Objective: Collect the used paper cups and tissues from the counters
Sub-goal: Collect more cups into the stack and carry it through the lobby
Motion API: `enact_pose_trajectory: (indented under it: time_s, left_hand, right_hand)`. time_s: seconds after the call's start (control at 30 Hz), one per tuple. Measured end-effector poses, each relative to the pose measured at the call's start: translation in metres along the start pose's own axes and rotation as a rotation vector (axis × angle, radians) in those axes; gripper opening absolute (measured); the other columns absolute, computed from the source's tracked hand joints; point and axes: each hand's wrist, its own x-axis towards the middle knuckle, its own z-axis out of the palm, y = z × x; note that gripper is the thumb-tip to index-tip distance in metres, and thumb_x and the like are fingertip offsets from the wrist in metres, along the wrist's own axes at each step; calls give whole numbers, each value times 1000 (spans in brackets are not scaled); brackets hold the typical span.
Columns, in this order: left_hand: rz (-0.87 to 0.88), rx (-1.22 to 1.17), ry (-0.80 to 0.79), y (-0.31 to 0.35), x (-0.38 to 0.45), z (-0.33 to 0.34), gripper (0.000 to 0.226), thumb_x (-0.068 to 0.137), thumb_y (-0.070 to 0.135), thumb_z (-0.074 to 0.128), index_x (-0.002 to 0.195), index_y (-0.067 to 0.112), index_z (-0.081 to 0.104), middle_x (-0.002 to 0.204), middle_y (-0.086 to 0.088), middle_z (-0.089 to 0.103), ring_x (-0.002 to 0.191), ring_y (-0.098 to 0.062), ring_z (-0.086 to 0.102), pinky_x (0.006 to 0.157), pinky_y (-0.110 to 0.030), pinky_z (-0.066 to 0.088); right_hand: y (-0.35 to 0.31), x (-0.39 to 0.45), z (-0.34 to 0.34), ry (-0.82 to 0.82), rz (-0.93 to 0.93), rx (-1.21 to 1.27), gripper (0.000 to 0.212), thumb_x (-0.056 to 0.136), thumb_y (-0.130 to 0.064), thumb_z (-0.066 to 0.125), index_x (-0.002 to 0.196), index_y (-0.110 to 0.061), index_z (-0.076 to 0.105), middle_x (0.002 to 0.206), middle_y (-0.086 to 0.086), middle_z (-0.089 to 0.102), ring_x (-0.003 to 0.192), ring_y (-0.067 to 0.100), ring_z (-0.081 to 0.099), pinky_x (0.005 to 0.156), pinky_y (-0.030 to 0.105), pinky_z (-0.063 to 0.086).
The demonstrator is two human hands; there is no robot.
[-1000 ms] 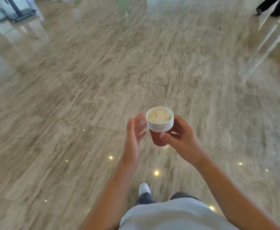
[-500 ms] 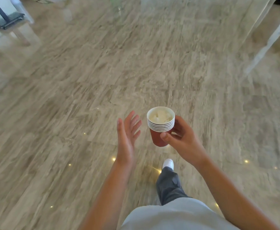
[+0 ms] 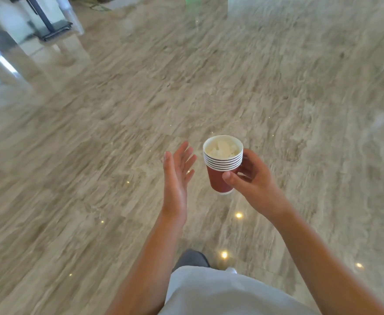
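The person wears a pale grey-white top (image 3: 227, 294) and dark grey trousers (image 3: 192, 258). Both forearms are bare, without sleeves. A white shoe tip (image 3: 231, 270) shows below.

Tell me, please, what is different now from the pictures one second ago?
The person walks on: the floor has shifted, and the white shoe that led a second ago is now back by the shirt. The right hand still grips the stack of cups with tissue inside; the left hand stays open beside it.
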Motion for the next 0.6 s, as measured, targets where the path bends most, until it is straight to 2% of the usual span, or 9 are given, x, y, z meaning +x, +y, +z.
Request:
enact_pose_trajectory:
  time_s: [0.13,0.23,0.37,0.5,0.6]
  left_hand:
    - [10,6,9,12,62,11,74,89,71,18,144,34,53,147,10,57,133,-3,55,120,-39,33]
    - [12,33,-8,10,115,19,73,90,70,17,144,34,51,151,9,54,134,-2,54,120,-39,33]
    - [6,52,-56,11,199,23,73,91,71,18,146,35,50,152,9,53,133,0,54,120,-39,34]
    - [-13,45,-121,29,290,36,73,91,71,20,145,34,51,152,8,53,132,0,55,121,-41,33]
    - [-16,49,-182,40,351,56,80,87,74,24,148,30,51,151,7,54,133,-2,55,121,-41,32]
  right_hand:
    - [7,54,-14,19,39,7,58,77,-26,76,130,-14,58,122,8,71,116,21,68,98,33,56]
    - [15,102,-21,34,63,-5,58,77,-27,75,130,-13,58,121,5,71,112,15,69,94,28,56]
    - [23,177,-27,86,84,-35,51,83,-21,76,130,-14,59,121,3,72,115,17,68,98,32,56]
    - [20,255,-29,148,84,-58,45,88,-12,75,130,-15,59,124,3,70,119,16,66,98,30,56]
    - [14,307,-31,233,47,-31,48,83,-23,77,128,-19,61,123,1,70,116,13,67,94,28,56]
